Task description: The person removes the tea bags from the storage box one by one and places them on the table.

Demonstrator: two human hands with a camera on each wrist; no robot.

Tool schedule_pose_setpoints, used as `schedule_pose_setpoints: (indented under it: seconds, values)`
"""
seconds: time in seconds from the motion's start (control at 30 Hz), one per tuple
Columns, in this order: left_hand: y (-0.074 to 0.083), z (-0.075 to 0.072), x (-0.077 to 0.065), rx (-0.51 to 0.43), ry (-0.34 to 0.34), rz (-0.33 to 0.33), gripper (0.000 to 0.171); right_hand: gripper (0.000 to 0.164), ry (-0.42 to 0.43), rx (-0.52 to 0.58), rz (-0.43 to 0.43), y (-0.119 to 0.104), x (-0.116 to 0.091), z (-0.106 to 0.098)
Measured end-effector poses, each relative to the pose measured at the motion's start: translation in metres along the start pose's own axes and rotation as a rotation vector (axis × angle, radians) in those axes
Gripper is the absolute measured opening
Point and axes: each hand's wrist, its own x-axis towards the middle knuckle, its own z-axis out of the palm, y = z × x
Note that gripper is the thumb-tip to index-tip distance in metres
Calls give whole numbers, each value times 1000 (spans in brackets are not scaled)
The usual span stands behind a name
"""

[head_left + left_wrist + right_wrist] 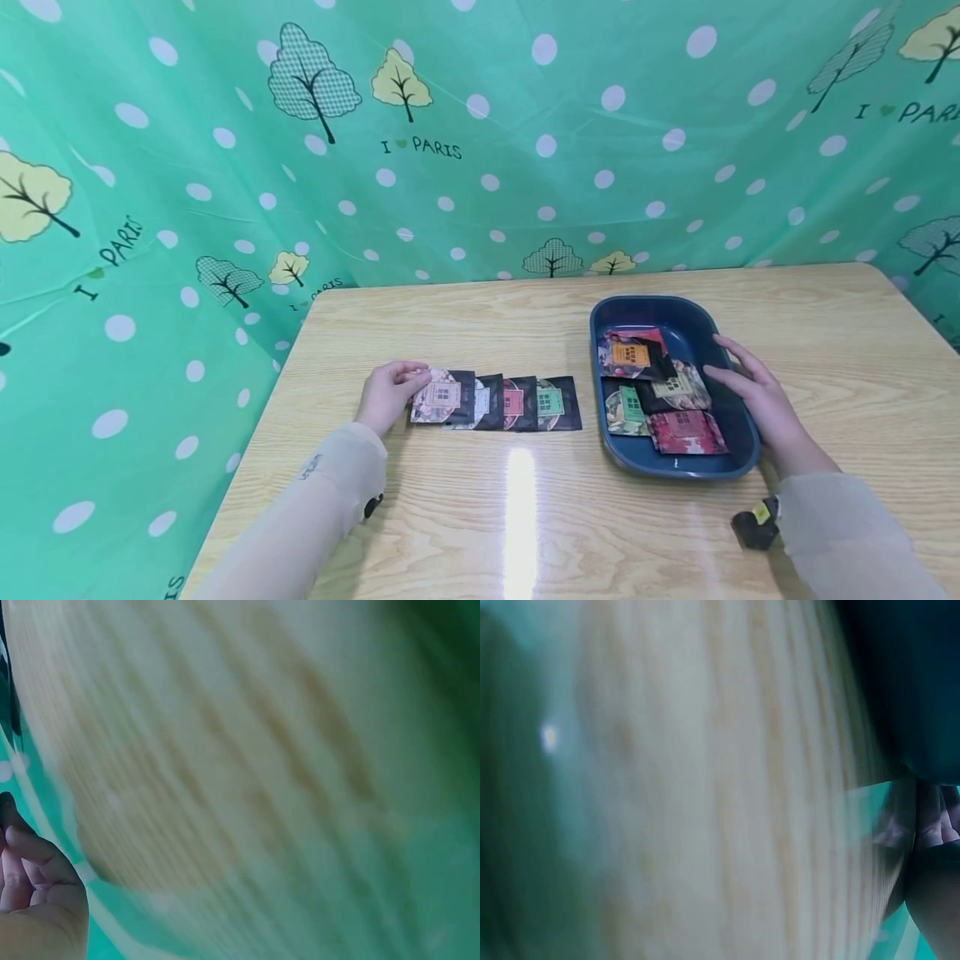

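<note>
Four-sided dark sachets lie in an overlapping row on the table. My left hand (pixel 386 397) pinches the left edge of the leftmost one, a pink floral sachet (pixel 442 397). Beside it lie a white-labelled sachet (pixel 486 402), a red-labelled sachet (pixel 519 403) and a green-labelled sachet (pixel 558 403). At the right rim of a dark blue tray (pixel 678 468) is my right hand (pixel 767 404), its extended fingers reaching over the rim. Inside the tray are several sachets, among them an orange-labelled sachet (pixel 630 356) and a red sachet (pixel 687 432).
The wooden table (pixel 450 508) carries the row at its middle and the tray to the right. A green dotted cloth (pixel 510 108) hangs behind and on the left. Black wrist devices show at both sleeves, one of them a dark module (pixel 756 525) on the right.
</note>
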Motion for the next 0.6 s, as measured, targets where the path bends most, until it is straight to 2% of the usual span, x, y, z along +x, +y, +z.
schedule_pose_setpoints:
  seconds: [0.37, 0.6]
  values:
    - [-3, 1, 2, 43, -18, -2, 30, 65, 1, 1, 6, 0, 1, -1]
    - [-6, 2, 4, 71, -15, 6, 27, 65, -4, -44, 1, 1, 1, -2]
